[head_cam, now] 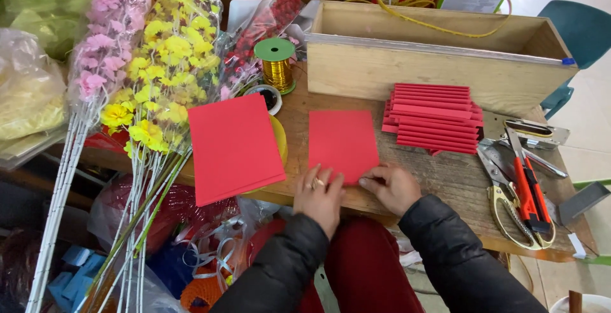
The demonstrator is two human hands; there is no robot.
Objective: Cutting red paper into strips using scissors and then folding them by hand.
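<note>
A single red paper sheet lies flat on the wooden table in front of me. My left hand, with a ring on one finger, presses its fingertips on the sheet's near edge. My right hand pinches the sheet's near right corner. To the left lies a stack of larger red sheets, hanging partly over the table edge. Behind the right hand sits a pile of folded red paper pieces.
A wooden box stands at the back. A gold wire spool with a green cap and a tape roll sit behind the sheets. Scissors, an orange utility knife and a stapler lie right. Artificial flowers lean left.
</note>
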